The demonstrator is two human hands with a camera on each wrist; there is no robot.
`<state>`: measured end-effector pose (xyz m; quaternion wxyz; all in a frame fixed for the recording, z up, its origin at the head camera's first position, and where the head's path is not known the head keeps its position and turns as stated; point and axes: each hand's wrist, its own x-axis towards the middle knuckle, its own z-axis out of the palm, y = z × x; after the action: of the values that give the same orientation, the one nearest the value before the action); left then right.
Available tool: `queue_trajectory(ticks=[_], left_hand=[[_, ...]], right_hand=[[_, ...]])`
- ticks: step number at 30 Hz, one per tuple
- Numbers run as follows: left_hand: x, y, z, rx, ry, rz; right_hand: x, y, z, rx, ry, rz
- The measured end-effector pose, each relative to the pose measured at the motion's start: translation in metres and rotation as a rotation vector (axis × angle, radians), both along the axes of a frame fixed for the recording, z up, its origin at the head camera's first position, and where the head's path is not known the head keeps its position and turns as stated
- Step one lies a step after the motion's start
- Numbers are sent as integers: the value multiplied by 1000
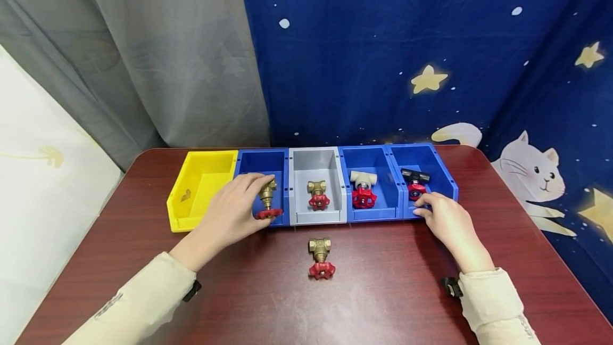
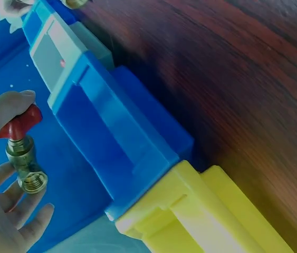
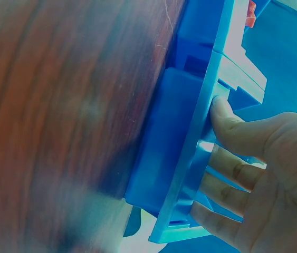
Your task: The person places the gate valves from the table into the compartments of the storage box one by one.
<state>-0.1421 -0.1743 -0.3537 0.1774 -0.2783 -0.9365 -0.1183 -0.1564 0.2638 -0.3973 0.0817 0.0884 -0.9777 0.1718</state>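
Yellow bin (image 1: 201, 196): leftmost in the row on the table (image 1: 239, 292), a small brass piece inside.
Left hand (image 1: 230, 212): fingers curled round a brass valve (image 1: 267, 196) with a red handwheel, at the front lip of the left blue bin (image 1: 263, 166).
Advice: hold the valve by its body, upright, and clear the bin lip cleanly.
Grey bin (image 1: 316, 164): one brass valve inside.
Loose valve (image 1: 321, 257): on the table before the grey bin.
Right hand (image 1: 442, 222): thumb and fingers grip the front wall of the right blue bin (image 1: 431, 161), steadying the row.
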Motion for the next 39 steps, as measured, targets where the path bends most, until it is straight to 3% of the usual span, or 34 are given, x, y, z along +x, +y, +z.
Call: queue_trajectory(ticks=[20,39], left_hand=[[-21,-4,-8,-6,-110,85],[-43,0,-17,-92,-160,134]], right_hand=[[0,-1,1,3,-13,-3],[0,0,1,4,-8,-5]])
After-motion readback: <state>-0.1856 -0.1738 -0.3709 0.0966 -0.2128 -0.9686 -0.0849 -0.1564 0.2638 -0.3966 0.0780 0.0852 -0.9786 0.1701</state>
